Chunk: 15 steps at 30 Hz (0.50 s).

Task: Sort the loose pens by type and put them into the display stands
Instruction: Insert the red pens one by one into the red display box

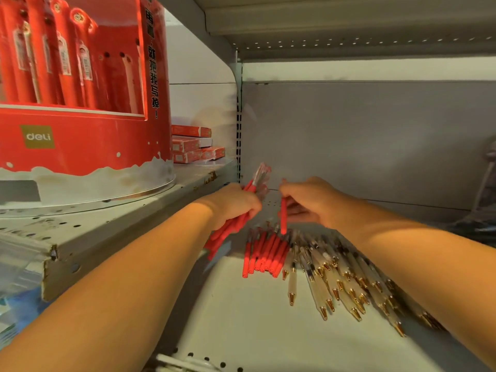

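Observation:
My left hand (236,204) grips a bundle of red pens (228,232) that slants from lower left up to clear caps near the shelf post. Just to its right, my right hand (308,202) pinches a single red pen (283,216) held upright over the shelf. Below them several loose red pens (264,253) lie side by side on the white shelf (241,318). To their right fans a row of pale translucent pens with gold tips (335,280). A round red display stand (80,84) with red pens in its slots stands on the upper left shelf.
Small red boxes (196,146) are stacked behind the stand. A perforated metal shelf edge (107,242) juts out at the left, with plastic bags (18,269) below it. A grey back panel (362,135) closes the bay; dark items sit at the far right (483,210).

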Each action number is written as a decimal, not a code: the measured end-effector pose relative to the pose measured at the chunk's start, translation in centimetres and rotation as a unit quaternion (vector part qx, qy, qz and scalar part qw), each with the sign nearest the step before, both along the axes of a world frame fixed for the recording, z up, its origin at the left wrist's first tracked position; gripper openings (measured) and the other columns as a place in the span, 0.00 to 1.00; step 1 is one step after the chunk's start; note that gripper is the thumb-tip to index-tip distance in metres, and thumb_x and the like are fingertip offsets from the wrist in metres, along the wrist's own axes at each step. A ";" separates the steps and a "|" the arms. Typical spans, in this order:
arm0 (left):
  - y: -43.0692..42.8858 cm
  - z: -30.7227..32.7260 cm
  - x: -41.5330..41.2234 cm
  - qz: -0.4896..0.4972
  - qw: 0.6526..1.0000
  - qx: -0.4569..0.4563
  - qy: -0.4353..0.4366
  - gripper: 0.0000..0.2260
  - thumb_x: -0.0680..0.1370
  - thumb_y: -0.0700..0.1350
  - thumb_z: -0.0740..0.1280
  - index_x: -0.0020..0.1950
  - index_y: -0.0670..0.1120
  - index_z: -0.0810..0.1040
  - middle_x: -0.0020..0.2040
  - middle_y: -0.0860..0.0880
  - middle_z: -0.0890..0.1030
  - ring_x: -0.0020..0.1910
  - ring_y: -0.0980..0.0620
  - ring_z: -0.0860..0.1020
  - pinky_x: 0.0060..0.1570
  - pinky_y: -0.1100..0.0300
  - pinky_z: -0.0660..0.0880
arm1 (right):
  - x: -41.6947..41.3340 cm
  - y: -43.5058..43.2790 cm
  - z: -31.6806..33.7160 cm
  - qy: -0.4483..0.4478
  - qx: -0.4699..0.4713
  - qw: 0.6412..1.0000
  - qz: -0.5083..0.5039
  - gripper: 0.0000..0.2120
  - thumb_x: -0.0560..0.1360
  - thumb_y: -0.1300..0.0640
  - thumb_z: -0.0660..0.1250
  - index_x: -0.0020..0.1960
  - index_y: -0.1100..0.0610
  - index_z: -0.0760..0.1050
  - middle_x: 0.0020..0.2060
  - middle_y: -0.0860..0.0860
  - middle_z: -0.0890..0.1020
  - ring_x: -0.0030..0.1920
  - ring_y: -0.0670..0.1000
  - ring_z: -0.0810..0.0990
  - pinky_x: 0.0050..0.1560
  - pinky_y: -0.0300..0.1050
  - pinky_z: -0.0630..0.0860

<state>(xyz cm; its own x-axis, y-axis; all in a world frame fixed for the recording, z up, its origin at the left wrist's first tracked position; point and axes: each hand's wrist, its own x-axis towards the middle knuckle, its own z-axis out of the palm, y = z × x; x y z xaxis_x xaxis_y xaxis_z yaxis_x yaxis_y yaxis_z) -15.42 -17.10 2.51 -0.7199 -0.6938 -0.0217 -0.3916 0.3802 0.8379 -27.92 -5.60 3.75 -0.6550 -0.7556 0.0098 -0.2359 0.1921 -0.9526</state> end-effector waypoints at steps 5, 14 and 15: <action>3.3 1.9 -0.5 -0.046 0.991 0.014 0.128 0.05 0.69 0.34 0.63 0.42 0.42 0.72 0.26 0.46 0.73 0.26 0.49 0.72 0.27 0.61 0.70 | -0.1 5.3 3.0 -0.111 -0.126 0.985 0.027 0.04 0.78 0.64 0.65 0.49 0.66 0.75 0.33 0.60 0.83 0.31 0.53 0.85 0.31 0.41 0.80; 12.3 4.0 -2.8 -0.114 0.944 0.099 0.292 0.08 0.70 0.32 0.61 0.45 0.43 0.71 0.32 0.41 0.71 0.26 0.48 0.69 0.27 0.60 0.66 | 0.0 14.7 5.0 -0.181 -0.244 0.953 0.000 0.01 0.79 0.65 0.62 0.49 0.63 0.72 0.37 0.58 0.81 0.26 0.46 0.74 0.25 0.36 0.71; 13.5 4.1 -3.3 -0.130 0.939 0.109 0.300 0.07 0.70 0.32 0.61 0.44 0.43 0.70 0.34 0.40 0.70 0.26 0.48 0.69 0.26 0.61 0.66 | -0.1 15.8 4.8 -0.194 -0.257 0.947 -0.012 0.02 0.79 0.65 0.61 0.47 0.62 0.71 0.36 0.58 0.80 0.26 0.46 0.73 0.22 0.36 0.68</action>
